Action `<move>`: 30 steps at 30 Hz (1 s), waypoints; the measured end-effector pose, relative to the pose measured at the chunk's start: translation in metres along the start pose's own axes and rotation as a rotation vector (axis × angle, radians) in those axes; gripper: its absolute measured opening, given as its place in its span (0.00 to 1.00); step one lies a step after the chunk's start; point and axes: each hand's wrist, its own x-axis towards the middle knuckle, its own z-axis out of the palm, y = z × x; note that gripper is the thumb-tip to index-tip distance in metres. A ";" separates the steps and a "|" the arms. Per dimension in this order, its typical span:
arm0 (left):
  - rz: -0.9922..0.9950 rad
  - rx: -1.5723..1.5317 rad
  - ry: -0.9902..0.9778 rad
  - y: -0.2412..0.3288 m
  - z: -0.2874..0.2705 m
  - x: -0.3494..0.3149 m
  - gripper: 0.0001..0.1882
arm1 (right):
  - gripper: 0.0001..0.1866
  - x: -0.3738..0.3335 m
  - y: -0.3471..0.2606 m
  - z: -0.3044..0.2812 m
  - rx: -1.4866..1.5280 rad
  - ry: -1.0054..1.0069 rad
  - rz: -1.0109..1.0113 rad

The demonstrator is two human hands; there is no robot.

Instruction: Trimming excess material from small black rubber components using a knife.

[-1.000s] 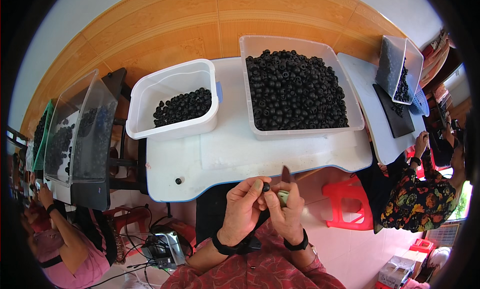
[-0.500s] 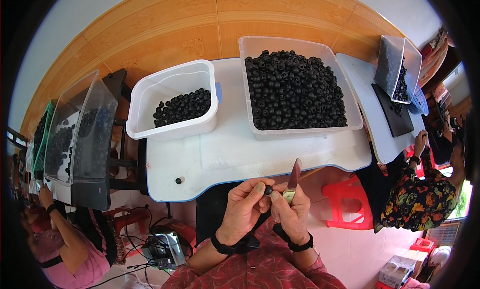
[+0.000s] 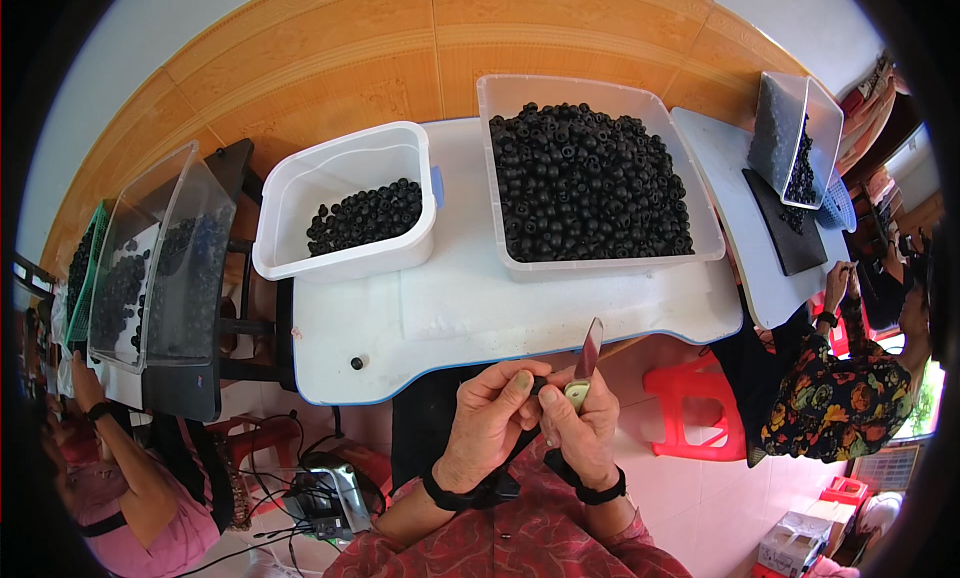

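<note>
Just beyond the table's near edge, my left hand (image 3: 485,413) pinches a small black bead (image 3: 538,384) between thumb and fingertips. Fingers cover most of it. My right hand (image 3: 587,428) is closed around the pale green handle of a knife (image 3: 590,350), its blade pointing up and away from me. The right thumb lies against the bead, beside the left fingertips. Over the table, a white tub (image 3: 345,268) holds a layer of similar black beads. To its right, a larger translucent bin (image 3: 610,268) is heaped with them. One loose bead (image 3: 357,363) lies at the table's near left.
The white table (image 3: 480,308) has a wavy near edge. Red stools (image 3: 695,408) stand on the floor, right and left. Cables and a metallic box (image 3: 335,498) lie low at left. People sit at both sides, by tables with clear bins (image 3: 780,138) of beads.
The bead shows less now, more covered by my fingers. Both hands stay in nearly the same place. The person at left has shifted an arm.
</note>
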 end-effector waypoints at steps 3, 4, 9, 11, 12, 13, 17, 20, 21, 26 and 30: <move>-0.006 0.002 0.015 0.001 0.000 0.000 0.11 | 0.08 -0.001 -0.001 0.001 0.006 -0.004 0.004; -0.005 0.002 0.015 0.002 0.000 0.000 0.11 | 0.08 -0.001 -0.001 0.002 0.006 -0.003 0.002; -0.013 -0.001 0.023 0.004 -0.002 0.000 0.12 | 0.07 0.000 0.000 0.003 -0.041 -0.015 -0.005; -0.009 0.002 0.030 0.004 -0.002 0.000 0.12 | 0.07 0.000 0.001 0.003 -0.079 -0.015 -0.007; -0.006 0.004 0.035 0.004 -0.002 0.000 0.12 | 0.07 0.000 0.002 0.002 -0.078 -0.020 -0.006; -0.006 0.004 0.035 0.004 -0.001 0.000 0.12 | 0.07 0.000 0.002 0.001 -0.077 -0.026 -0.004; 0.005 0.016 0.037 0.004 0.000 0.001 0.12 | 0.08 0.001 -0.001 0.004 -0.026 -0.023 0.011; 0.002 0.018 0.028 0.003 -0.003 0.001 0.12 | 0.09 0.001 -0.001 0.005 -0.061 -0.013 0.020; -0.003 0.016 0.024 0.002 -0.005 0.001 0.12 | 0.09 0.001 -0.001 0.006 -0.045 -0.012 0.026; -0.004 0.017 0.051 0.003 -0.003 0.001 0.11 | 0.09 0.001 0.003 0.004 -0.082 -0.004 0.000; 0.009 0.019 0.066 0.002 -0.003 0.001 0.11 | 0.09 0.002 0.004 0.007 -0.141 0.022 -0.018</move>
